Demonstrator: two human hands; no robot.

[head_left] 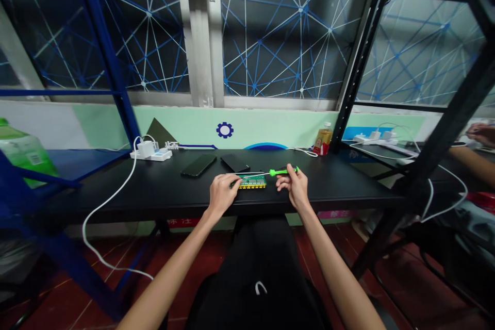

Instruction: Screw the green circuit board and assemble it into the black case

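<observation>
1. A white power strip (151, 153) sits far left on the matte black table (162, 191), its cable looping off the edge.
2. My left hand (221, 194) rests with curled fingers on the left end of the green circuit board (253, 181), pinning it flat.
3. The board, a flat rectangle with a yellow-edged front, lies between my hands.
4. My right hand (294, 185) is clamped on the green screwdriver (279, 171), whose thin metal shaft lies level above the board.
</observation>
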